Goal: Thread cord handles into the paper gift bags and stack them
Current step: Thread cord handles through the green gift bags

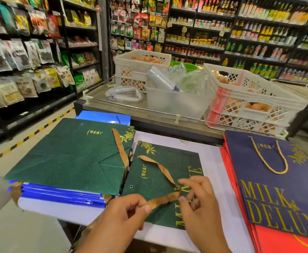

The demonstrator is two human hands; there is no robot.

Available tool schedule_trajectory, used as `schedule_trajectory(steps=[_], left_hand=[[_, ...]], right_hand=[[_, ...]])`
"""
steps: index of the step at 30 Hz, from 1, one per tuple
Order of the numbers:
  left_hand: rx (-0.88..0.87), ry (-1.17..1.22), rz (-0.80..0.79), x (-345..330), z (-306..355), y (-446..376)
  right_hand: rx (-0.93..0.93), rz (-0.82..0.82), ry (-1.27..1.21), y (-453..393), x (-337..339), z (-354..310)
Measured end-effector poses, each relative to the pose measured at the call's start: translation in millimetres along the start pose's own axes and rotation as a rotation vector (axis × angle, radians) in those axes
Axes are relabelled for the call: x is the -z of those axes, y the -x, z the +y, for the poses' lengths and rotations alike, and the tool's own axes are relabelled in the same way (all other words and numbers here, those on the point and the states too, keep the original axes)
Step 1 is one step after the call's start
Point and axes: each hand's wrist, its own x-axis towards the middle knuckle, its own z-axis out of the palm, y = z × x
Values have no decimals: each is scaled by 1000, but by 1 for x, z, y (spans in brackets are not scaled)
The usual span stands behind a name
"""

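A flat dark green gift bag [178, 167] with gold lettering lies on the white table in front of me. A brown ribbon handle [163, 199] runs across it. My left hand [124, 214] pinches the ribbon's near part between thumb and fingers. My right hand [198, 201] pinches the ribbon's other end at the bag's middle, its other fingers spread. An open punched hole [131, 186] shows near the bag's left edge. To the left, another green bag [71, 156] with a ribbon tops a stack of blue bags [62, 195].
On the right a navy bag [281, 190] with a gold cord handle lies on a pile of red bags [240, 189]. Behind the table stand white crates of eggs [246, 99], a clear bin [175, 103] of plastic bags and stocked shop shelves.
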Motion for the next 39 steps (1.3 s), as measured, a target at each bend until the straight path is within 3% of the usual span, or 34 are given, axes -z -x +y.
schedule_trajectory(steps=[2, 5, 10, 13, 18, 21, 30, 37, 39], left_hand=[[-60, -123, 40, -1, 3, -2], [-170, -239, 66, -3, 4, -4], [-135, -131, 177, 3, -4, 1], [-178, -320, 275, 7, -17, 13], [-69, -517, 166, 7, -29, 28], [10, -414, 134, 3, -20, 29], [150, 142, 321, -7, -29, 16], [129, 394, 307, -13, -24, -6], [146, 401, 225, -13, -24, -10]], right_hand=[[91, -210, -26, 10, -8, -15], [28, -510, -44, 18, -25, -28], [-95, -422, -194, 14, -30, -28], [-136, -344, -249, 10, -23, -26], [-143, -278, -214, 2, -24, -19], [-118, -257, -175, -3, -27, -14], [-236, -331, -211, -3, -8, 6], [-311, -343, -338, 2, 5, 6], [-302, -333, -352, 1, 5, 5]])
